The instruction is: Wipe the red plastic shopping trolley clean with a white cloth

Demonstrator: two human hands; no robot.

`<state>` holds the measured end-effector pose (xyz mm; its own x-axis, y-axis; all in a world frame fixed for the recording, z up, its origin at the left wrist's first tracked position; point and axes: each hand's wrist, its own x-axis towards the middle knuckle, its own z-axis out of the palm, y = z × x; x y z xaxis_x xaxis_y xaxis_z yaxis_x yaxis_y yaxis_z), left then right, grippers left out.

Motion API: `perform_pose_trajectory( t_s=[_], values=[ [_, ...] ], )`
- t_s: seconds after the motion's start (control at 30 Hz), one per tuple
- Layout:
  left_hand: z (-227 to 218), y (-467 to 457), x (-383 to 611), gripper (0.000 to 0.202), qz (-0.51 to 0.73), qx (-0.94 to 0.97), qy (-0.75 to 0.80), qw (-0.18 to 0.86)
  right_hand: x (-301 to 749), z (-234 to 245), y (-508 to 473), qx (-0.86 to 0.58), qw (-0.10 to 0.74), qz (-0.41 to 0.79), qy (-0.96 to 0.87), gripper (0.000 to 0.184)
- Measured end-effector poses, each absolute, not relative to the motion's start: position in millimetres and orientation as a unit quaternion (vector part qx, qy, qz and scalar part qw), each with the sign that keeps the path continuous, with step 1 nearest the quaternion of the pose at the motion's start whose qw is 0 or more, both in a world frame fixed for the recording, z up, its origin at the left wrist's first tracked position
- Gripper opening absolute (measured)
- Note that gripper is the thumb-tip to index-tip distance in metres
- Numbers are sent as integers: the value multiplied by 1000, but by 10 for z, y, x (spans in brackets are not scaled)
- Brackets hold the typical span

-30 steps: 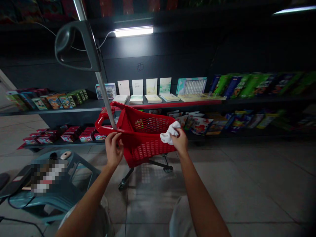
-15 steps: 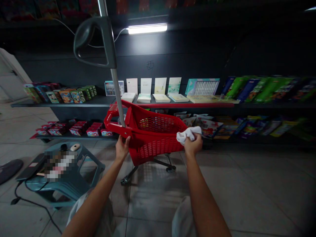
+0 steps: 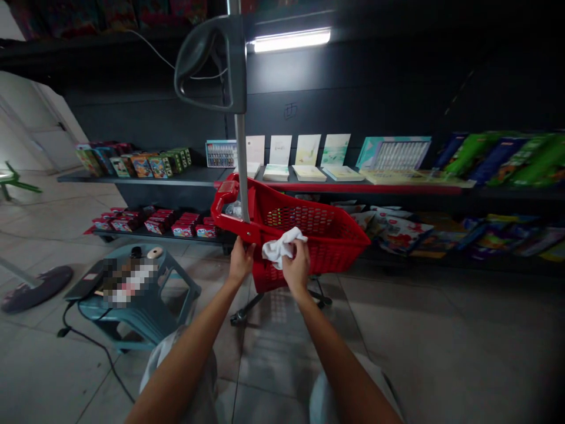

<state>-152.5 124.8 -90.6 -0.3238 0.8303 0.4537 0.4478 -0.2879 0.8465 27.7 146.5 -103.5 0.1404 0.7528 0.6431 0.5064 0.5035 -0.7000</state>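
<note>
A red plastic shopping cart (image 3: 309, 253) with perforated sides stands before me, its basket pointing right. Rising from its rear end is a metal pole with a grey loop handle (image 3: 237, 65). My left hand (image 3: 241, 259) grips the cart's lower edge at the rear, below the red handle; its fingers are partly hidden behind the plastic. A crumpled white cloth (image 3: 282, 246) is bunched in my right hand (image 3: 296, 266), pressed against the near side of the basket. Something clear and crinkled (image 3: 233, 208) lies in the rear part of the cart.
Behind the cart, a dark shelf (image 3: 198, 174) carries books, small boxes and green packs; bagged goods (image 3: 399, 231) sit lower down. To the left stands a blue-grey stool (image 3: 145, 312) with a laptop and a trailing cable (image 3: 106, 353). A round pole base (image 3: 39, 288) is further left.
My right hand has moved the cloth left along the basket, from its front end to near the rear. The left hand keeps its hold. The view has turned a little leftward.
</note>
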Motion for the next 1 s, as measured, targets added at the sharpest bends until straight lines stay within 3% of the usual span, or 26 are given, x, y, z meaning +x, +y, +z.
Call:
perform_pose_trajectory(
  t_s=[0.3,0.43,0.6,0.83,1.0],
  values=[
    [-880,1182,-1471,35,596,547,554,197,-80,-915,1290,-429,515,147,-727,43],
    [-849,1133,-1437,48,597,519,566,233,-109,-1018,1338,-409,500,155,-748,57],
    [-843,1140,-1426,65,596,543,556,203,-105,-1112,1296,-391,486,153,-767,66],
    [-716,1022,-1454,41,552,530,609,209,-202,-989,1045,-363,498,107,-780,65],
    [-733,970,-1448,39,535,517,630,225,-226,-1176,1139,-350,473,98,-803,64]
  ],
)
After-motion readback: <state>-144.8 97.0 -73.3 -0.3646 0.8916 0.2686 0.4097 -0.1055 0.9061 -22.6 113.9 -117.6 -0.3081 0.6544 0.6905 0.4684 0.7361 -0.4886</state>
